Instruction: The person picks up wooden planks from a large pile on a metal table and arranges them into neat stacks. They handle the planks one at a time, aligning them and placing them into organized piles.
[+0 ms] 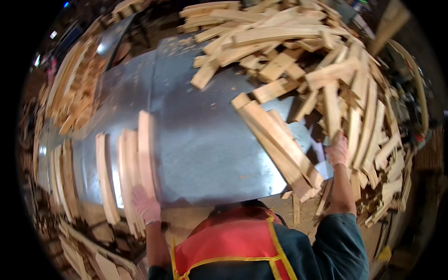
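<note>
My left hand (147, 205), slightly blurred, closes over the near end of a pale wooden strip (146, 151). That strip lies lengthwise on the grey metal tabletop (210, 149), against a small group of similar strips (128, 172). Over on the right, my right hand (337, 149) is wrapped round the near end of another wooden strip (332, 107), whose far end rests among the piled wood. Both hands seem to wear thin pinkish gloves. Between them, closer to the right hand, several long strips (280, 144) lie slantwise and reach over the table's near edge.
A big, untidy pile of wooden strips (275, 35) covers the far and right parts of the table. More strips stand at the left, one single (106, 177) and a few together (67, 177). A stack of wood (74, 88) sits at the far left. Sawdust dots the metal.
</note>
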Motion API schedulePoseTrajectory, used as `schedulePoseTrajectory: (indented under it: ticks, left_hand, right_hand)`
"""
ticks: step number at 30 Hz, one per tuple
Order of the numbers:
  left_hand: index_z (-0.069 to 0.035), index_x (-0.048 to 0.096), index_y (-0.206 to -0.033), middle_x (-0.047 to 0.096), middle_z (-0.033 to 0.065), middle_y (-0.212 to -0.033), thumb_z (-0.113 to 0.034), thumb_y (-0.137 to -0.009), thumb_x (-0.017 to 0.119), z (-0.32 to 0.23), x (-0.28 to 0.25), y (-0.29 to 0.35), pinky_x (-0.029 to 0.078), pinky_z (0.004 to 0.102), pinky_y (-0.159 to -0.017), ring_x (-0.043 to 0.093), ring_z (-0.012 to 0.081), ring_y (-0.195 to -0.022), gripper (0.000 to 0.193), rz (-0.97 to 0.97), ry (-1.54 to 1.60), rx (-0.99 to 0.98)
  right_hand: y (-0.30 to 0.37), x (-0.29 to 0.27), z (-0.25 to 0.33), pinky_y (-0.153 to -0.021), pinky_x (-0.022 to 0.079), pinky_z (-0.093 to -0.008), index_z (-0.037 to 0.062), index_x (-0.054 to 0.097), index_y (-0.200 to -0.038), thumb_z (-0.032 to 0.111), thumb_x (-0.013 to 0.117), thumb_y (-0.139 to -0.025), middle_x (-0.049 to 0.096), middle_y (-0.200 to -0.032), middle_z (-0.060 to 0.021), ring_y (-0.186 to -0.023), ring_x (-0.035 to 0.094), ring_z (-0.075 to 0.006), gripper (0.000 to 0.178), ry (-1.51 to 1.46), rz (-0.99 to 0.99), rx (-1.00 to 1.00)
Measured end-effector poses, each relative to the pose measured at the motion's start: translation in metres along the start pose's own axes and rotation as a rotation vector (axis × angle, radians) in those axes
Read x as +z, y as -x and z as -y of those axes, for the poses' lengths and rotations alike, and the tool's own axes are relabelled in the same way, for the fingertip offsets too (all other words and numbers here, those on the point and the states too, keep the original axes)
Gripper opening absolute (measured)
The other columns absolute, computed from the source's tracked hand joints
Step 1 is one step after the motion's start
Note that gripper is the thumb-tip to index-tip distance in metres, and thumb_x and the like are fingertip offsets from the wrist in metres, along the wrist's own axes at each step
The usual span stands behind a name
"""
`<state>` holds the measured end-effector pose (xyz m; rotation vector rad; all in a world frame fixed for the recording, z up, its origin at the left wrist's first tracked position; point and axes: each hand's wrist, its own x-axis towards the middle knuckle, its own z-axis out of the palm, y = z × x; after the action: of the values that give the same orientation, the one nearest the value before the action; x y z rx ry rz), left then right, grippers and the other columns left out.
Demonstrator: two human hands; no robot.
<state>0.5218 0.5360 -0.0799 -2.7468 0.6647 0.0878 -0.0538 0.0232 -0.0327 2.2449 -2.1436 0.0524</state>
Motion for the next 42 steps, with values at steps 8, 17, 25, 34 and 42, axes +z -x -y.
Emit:
schedulePoseTrajectory:
  ticks: [8, 17, 25, 34, 42]
  left_hand:
    - [-0.006, 0.031, -0.163, 0.03, 0.0186, -0.169, -0.025, -0.091, 0.065, -0.005, -0.052, -0.003, 0.026, 0.0469, -0.126, 0.029, 0.0361, -0.156, 0.082, 0.099, 0.109, 0.05]
    - [-0.009, 0.039, -0.156, 0.041, 0.0184, -0.161, -0.021, -0.087, 0.068, 0.017, -0.075, -0.002, 0.033, 0.047, -0.122, 0.039, 0.036, -0.149, 0.076, 0.119, 0.178, 0.181]
    - [-0.003, 0.048, -0.151, 0.048, 0.0187, -0.153, -0.029, -0.082, 0.076, 0.017, -0.058, 0.048, 0.037, 0.0521, -0.118, 0.043, 0.0407, -0.141, 0.079, -0.167, 0.273, 0.375]
    - [-0.003, 0.048, -0.152, 0.045, 0.0188, -0.155, -0.036, -0.079, 0.076, -0.046, -0.033, 0.089, 0.032, 0.052, -0.122, 0.042, 0.0403, -0.142, 0.085, 0.003, 0.472, 0.624]
    - [-0.01, 0.053, -0.148, 0.052, 0.0148, -0.151, -0.042, -0.079, 0.074, -0.139, -0.056, 0.151, 0.042, 0.0512, -0.112, 0.052, 0.0368, -0.135, 0.079, 0.07, 0.478, 0.812]
  right_hand:
    - [0.156, -0.065, 0.138, -0.101, 0.056, -0.0417, -0.0037, 0.055, -0.138, 0.013, 0.064, -0.066, 0.068, -0.118, -0.0183, -0.109, 0.068, -0.0303, 0.074, -1.898, 0.957, 0.268]
    - [0.247, -0.009, 0.228, -0.105, 0.052, -0.0381, -0.0007, 0.055, -0.143, 0.002, 0.061, -0.074, 0.069, -0.128, -0.012, -0.116, 0.067, -0.0249, 0.07, -1.915, 1.37, 0.08]
    - [0.31, 0.027, 0.254, -0.095, 0.055, -0.0356, 0.0026, 0.062, -0.138, 0.008, 0.073, -0.088, 0.073, -0.119, -0.0086, -0.108, 0.069, -0.0212, 0.052, -1.708, 1.344, 0.217]
    - [0.158, -0.069, 0.216, -0.095, 0.054, -0.0369, 0.0022, 0.062, -0.135, 0.018, 0.071, -0.094, 0.072, -0.117, -0.0099, -0.101, 0.068, -0.02, 0.044, -1.664, 0.832, -0.238]
    - [-0.09, -0.131, 0.132, -0.088, 0.056, -0.0361, 0.0011, 0.057, -0.139, 0.024, 0.069, -0.098, 0.068, -0.115, -0.0161, -0.104, 0.067, -0.0222, 0.049, -1.76, -0.219, 0.051]
